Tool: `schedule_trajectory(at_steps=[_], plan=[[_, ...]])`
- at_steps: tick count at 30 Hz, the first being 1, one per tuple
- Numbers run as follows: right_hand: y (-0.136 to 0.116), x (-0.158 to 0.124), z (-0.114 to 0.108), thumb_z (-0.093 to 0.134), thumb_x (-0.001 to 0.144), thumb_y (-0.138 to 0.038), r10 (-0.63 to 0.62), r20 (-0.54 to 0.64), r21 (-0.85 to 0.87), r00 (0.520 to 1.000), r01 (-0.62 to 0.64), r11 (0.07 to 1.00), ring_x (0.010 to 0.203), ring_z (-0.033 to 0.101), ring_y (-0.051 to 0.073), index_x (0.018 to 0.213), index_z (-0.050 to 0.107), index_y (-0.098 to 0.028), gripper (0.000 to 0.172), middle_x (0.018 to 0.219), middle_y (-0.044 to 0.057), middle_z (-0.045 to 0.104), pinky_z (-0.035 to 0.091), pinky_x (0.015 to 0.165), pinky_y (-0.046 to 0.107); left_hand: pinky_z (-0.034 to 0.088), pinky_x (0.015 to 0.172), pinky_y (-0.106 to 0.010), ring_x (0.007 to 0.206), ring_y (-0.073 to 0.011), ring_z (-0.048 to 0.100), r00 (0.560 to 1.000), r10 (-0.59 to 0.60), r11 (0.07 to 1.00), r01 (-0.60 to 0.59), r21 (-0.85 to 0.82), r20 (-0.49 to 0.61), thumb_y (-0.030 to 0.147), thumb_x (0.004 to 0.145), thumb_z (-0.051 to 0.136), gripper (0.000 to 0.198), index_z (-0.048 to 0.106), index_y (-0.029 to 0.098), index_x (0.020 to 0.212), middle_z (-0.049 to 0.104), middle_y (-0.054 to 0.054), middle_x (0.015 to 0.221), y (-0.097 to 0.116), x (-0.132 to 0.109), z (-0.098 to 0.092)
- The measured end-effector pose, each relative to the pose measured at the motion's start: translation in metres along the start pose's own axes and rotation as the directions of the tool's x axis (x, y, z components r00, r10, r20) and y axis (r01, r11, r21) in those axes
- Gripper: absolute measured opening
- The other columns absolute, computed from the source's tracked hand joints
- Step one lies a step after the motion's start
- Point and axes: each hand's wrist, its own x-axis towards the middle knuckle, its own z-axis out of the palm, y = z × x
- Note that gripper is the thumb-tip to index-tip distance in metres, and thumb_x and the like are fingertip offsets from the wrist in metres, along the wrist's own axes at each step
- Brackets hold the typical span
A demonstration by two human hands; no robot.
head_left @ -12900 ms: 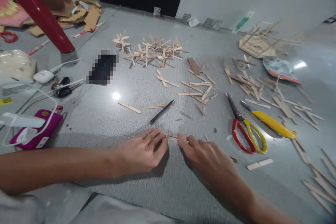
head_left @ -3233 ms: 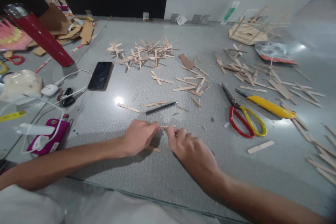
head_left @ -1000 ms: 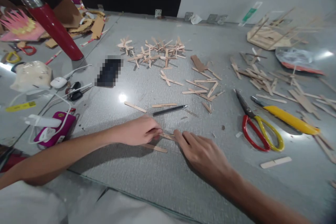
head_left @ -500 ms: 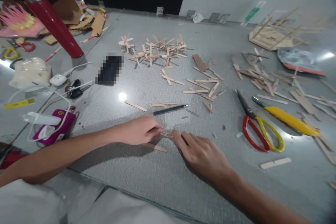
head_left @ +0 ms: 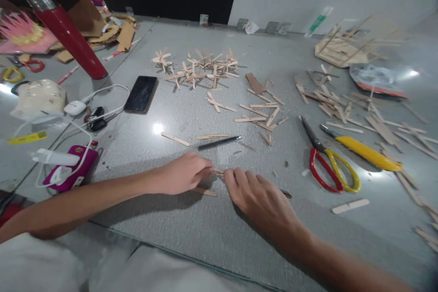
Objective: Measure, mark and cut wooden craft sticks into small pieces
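My left hand (head_left: 186,174) is closed, pinching one end of a thin wooden craft stick (head_left: 218,173) just above the table. On the stick's other end, the fingers of my right hand (head_left: 258,194) are curled closed. Most of this stick is covered by my fingers. Beneath my left hand, partly hidden, lies another craft stick (head_left: 205,191). The tip of a dark, slim object (head_left: 286,194) shows beyond my right hand; its kind is hidden. A black pen (head_left: 219,143) lies just beyond my hands, near two loose sticks.
To the right lie scissors (head_left: 323,157) with red and yellow handles and a yellow cutter (head_left: 367,151). Farther back are joined craft-stick pieces (head_left: 195,70). A phone (head_left: 141,94), a purple power bank (head_left: 70,169) with cables and a leaning red flask (head_left: 68,39) occupy the left.
My right hand's fingers have curled in more around the stick. A dark object's tip now shows beside that hand. The camera view has shifted slightly.
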Motion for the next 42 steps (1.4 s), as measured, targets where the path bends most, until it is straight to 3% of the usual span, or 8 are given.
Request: schedule_trajectory(at_steps=[3,7,14,21,24,29,33,42], plan=[[0.001,0.002,-0.001,0.053,0.081,0.005,0.026,0.056,-0.05,0.998,-0.024,0.998,0.054,0.058,0.021,0.086,0.058,-0.019,0.025,0.066,0.002,0.056,0.032,0.05,0.032,0.026,0.055,-0.026,0.048,-0.0106,0.036,0.998,-0.017,1.0,0.017,0.009,-0.053,0.019,0.105,0.041,0.038,0.036,0.022,0.067,0.039,0.006,0.053,0.001,0.005,0.006],[0.013,0.008,0.009,0.05,0.086,0.005,0.005,0.019,-0.057,1.0,-0.004,0.998,0.055,0.058,0.021,0.086,0.056,-0.019,0.024,0.068,0.003,0.059,0.03,0.052,0.032,0.03,0.055,-0.026,0.047,-0.0107,0.041,0.991,-0.054,0.998,0.058,0.028,-0.124,0.019,0.106,0.04,0.039,0.034,0.023,0.067,0.044,0.006,0.053,0.002,0.008,0.009],[0.046,0.02,0.035,0.044,0.1,-0.002,-0.227,-0.134,0.043,0.965,0.235,0.971,0.057,0.057,0.019,0.089,0.057,-0.019,0.023,0.07,0.002,0.062,0.028,0.053,0.032,0.033,0.056,-0.023,0.05,-0.0102,0.049,0.985,-0.056,0.996,0.066,0.057,-0.16,0.014,0.104,0.038,0.036,0.04,0.021,0.069,0.052,0.004,0.057,0.001,0.001,0.011],[0.033,0.025,0.019,0.045,0.094,0.003,-0.029,-0.052,0.003,0.998,0.03,1.0,0.052,0.054,0.019,0.09,0.059,-0.018,0.026,0.065,0.002,0.058,0.023,0.049,0.032,0.03,0.057,-0.025,0.052,-0.0124,0.047,0.944,-0.096,0.963,0.169,0.211,-0.315,0.022,0.106,0.042,0.03,0.057,0.017,0.081,0.055,0.001,0.062,-0.009,0.007,0.021],[0.019,0.025,0.017,0.042,0.094,0.005,0.064,-0.018,-0.018,0.998,-0.065,0.998,0.047,0.05,0.017,0.086,0.059,-0.018,0.029,0.061,0.002,0.057,0.022,0.046,0.03,0.028,0.056,-0.025,0.05,-0.0123,0.043,0.943,-0.09,0.947,0.18,0.266,-0.319,0.025,0.107,0.044,0.032,0.061,0.017,0.081,0.052,0.002,0.059,-0.013,0.01,0.023],[0.007,0.023,0.022,0.041,0.092,0.008,0.192,-0.033,-0.028,0.981,-0.193,0.981,0.044,0.051,0.015,0.091,0.064,-0.014,0.032,0.059,0.005,0.061,0.025,0.044,0.027,0.032,0.056,-0.026,0.051,-0.0141,0.05,0.955,-0.079,0.938,0.169,0.303,-0.287,0.028,0.11,0.042,0.035,0.064,0.017,0.085,0.058,0.0,0.063,-0.012,0.012,0.022],[0.007,0.022,0.022,0.041,0.094,0.008,0.243,-0.036,0.043,0.969,-0.242,0.969,0.043,0.051,0.014,0.086,0.063,-0.015,0.033,0.058,0.004,0.06,0.022,0.043,0.026,0.032,0.056,-0.025,0.052,-0.0133,0.05,0.959,-0.067,0.93,0.16,0.331,-0.275,0.028,0.11,0.042,0.036,0.065,0.017,0.085,0.06,0.0,0.065,-0.012,0.012,0.022],[0.006,0.024,0.018,0.047,0.092,0.009,0.179,-0.023,-0.119,0.984,-0.18,0.976,0.04,0.053,0.014,0.085,0.064,-0.015,0.03,0.055,0.001,0.057,0.021,0.043,0.025,0.03,0.057,-0.025,0.053,-0.0128,0.049,0.961,-0.048,0.939,0.137,0.317,-0.273,0.03,0.111,0.04,0.038,0.064,0.017,0.085,0.057,0.001,0.063,-0.014,0.012,0.021]])
